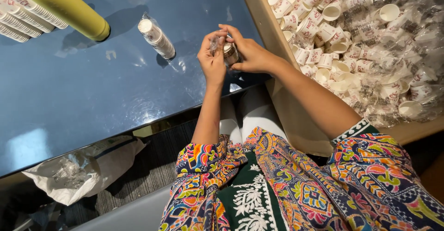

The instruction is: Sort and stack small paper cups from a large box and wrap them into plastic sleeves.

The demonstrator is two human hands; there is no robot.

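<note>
Head view, looking down over the seated person's lap. Both hands are raised just above the near edge of the blue table, working on one small stack of paper cups inside a clear plastic sleeve. Left hand: fingers curled, pinching the loose plastic at the stack's upper end. Right hand: fingers wrapped around the stack from the far side, thumb underneath, steadying it. Held between the two hands like this, the sleeve can be pulled taut against the cups.

Cups look white with red print and brownish rims, nested tight; the wrap is crinkled and glossy, and partly hides them.

On the table, well apart from the hands: a sleeved cup stack lying on its side, a yellow-green tube, and more long cup stacks at the far left corner. To the right, a cardboard box heaped with loose cups, within easy reach of the right arm. A white plastic bag lies on the floor below.
</note>
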